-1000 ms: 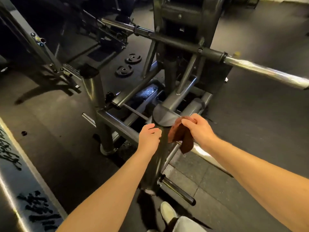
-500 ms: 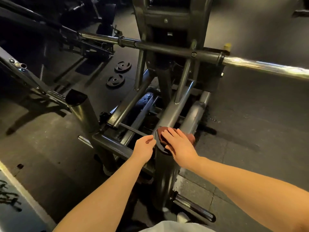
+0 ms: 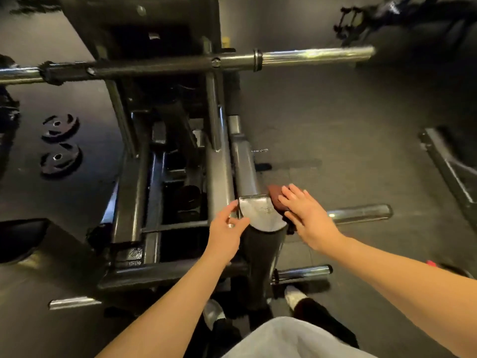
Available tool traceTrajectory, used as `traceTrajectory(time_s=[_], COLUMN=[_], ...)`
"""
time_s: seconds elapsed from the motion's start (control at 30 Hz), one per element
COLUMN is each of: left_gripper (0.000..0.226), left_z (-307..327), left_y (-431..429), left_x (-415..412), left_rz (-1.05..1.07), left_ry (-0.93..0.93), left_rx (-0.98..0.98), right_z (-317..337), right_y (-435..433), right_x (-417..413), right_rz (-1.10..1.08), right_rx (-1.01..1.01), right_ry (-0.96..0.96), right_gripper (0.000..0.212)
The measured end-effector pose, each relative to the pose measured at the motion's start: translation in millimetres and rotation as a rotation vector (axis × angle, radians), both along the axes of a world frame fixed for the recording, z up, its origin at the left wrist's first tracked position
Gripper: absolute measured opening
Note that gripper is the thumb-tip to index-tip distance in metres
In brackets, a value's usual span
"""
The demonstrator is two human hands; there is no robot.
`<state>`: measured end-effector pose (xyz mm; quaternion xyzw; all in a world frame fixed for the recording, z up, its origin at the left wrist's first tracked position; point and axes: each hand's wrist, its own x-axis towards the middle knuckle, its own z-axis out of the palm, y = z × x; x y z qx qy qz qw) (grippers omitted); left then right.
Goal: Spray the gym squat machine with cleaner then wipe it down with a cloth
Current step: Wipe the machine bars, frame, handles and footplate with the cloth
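The squat machine is a dark steel frame filling the middle of the head view, with a thick upright post whose slanted flat cap sits in front of me. My right hand lies flat with spread fingers on a brown cloth, pressing it against the right side of the cap. My left hand rests against the cap's left edge, fingers loosely curled, holding nothing. No spray bottle shows in view.
A long chrome bar crosses the machine at the top. Two weight plates lie on the dark rubber floor at left. Chrome pegs stick out low on the right. Another frame stands far right. My shoes are below.
The cloth slid from the top of the cap to its right side under my right hand. The camera shifted right and tilted down over the post. My left hand stayed at the cap's left edge.
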<state>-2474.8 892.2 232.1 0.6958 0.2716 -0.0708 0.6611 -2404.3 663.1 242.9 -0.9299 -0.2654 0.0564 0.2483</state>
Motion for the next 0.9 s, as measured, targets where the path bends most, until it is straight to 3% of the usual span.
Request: traceTrajectory(time_s=[0.13, 0.23, 0.4, 0.63, 0.73, 0.83, 0.9], left_gripper=[0.060, 0.047, 0.022, 0.025, 0.027, 0.034, 0.036], left_z=[4, 7, 13, 23, 28, 29, 33], left_y=[12, 18, 22, 19, 21, 23, 19], left_x=[4, 8, 24, 32, 32, 32, 31], left_rz=[-0.182, -0.178, -0.160, -0.111, -0.105, -0.133, -0.123], left_ry=[-0.086, -0.108, -0.149, -0.032, 0.026, 0.072, 0.083], left_rx=[0.132, 0.121, 0.101, 0.064, 0.016, 0.011, 0.024], right_z=[-1, -4, 1, 10, 1, -2, 1], right_y=[48, 62, 36, 57, 77, 72, 57], right_x=[-45, -64, -59, -33, -66, -85, -76], right_rz=[-0.268, -0.189, -0.010, -0.340, -0.209, -0.036, -0.035], right_rx=[0.049, 0.003, -0.111, -0.190, -0.231, -0.263, -0.274], right_ry=[0.023, -0.064, -0.037, 0.075, -0.049, -0.071, -0.068], right_gripper=[0.044, 0.043, 0.047, 0.053, 0.054, 0.055, 0.053])
